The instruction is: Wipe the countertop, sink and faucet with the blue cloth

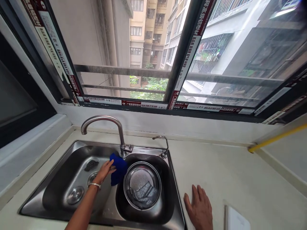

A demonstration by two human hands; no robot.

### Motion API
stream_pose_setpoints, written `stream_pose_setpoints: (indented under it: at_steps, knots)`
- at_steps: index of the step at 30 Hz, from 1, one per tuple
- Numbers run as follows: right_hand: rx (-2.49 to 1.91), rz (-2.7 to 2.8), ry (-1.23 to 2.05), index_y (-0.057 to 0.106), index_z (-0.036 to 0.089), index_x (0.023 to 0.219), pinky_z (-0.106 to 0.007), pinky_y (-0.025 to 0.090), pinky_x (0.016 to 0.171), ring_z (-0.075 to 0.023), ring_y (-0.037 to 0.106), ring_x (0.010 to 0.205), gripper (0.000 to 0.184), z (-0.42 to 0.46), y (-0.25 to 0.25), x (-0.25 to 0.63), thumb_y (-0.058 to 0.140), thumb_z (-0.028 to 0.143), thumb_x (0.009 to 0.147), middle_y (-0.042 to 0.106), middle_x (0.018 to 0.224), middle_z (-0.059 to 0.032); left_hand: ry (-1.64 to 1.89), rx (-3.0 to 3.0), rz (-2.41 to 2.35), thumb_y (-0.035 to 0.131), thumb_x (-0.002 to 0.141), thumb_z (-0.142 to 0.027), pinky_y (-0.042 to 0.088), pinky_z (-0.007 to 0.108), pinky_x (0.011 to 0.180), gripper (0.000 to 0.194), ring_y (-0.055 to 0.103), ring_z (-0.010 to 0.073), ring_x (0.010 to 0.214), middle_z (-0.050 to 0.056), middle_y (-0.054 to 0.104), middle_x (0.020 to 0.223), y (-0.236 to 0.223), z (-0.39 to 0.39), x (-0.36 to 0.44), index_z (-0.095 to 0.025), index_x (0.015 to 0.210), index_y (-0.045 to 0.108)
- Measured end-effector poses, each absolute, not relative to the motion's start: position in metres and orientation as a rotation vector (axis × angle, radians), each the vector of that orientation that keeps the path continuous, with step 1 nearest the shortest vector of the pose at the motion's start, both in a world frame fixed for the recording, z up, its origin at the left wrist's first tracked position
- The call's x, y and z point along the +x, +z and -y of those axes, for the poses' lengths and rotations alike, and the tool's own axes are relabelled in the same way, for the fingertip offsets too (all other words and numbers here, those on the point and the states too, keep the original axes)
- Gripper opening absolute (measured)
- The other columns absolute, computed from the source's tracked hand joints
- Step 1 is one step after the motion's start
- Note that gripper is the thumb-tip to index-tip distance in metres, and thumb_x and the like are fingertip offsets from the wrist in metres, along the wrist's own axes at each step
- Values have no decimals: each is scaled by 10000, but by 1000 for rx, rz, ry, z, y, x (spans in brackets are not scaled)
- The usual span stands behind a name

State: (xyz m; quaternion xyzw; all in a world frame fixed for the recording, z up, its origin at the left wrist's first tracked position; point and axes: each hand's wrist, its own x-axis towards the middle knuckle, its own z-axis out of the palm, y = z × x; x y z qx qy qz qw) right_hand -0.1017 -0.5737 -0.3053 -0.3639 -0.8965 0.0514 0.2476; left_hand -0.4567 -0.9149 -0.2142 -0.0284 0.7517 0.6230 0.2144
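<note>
My left hand (103, 171) reaches into the steel double sink (72, 150) and grips a blue cloth (118, 168), pressed against the divider just below the base of the tall curved faucet (107, 123). A bracelet sits on that wrist. My right hand (199, 209) lies flat and open on the cream countertop (227, 172), just right of the sink's edge, holding nothing.
The right basin holds a round metal strainer basket (142, 183) with a grey cloth (144, 195) in it. A small second tap (163, 145) stands behind it. A dark scrap (91, 165) lies in the left basin. A white flat object (236, 218) lies at the counter's front. A window spans the back wall.
</note>
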Motion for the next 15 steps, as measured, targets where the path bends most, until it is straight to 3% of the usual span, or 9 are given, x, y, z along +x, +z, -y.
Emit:
stream_pose_setpoints:
  at_steps: [9, 15]
  knots:
    - [-982, 2450, 123, 521, 67, 1396, -568, 330, 1150, -382, 335, 1447, 712, 577, -299, -101, 308, 581, 952, 452, 1506, -240, 1105, 212, -2701, 682, 752, -385, 423, 333, 801, 249, 584, 241, 795, 17, 513, 643, -170, 946, -455, -227, 659, 514]
    - [-945, 2413, 55, 529, 45, 1377, -562, 321, 1156, -381, 347, 1438, 660, 579, -297, -103, 333, 518, 960, 475, 1476, -258, 1030, 376, -2943, 533, 821, -528, 299, 296, 672, 349, 377, 153, 596, -23, 418, 602, -126, 962, -431, -230, 658, 452]
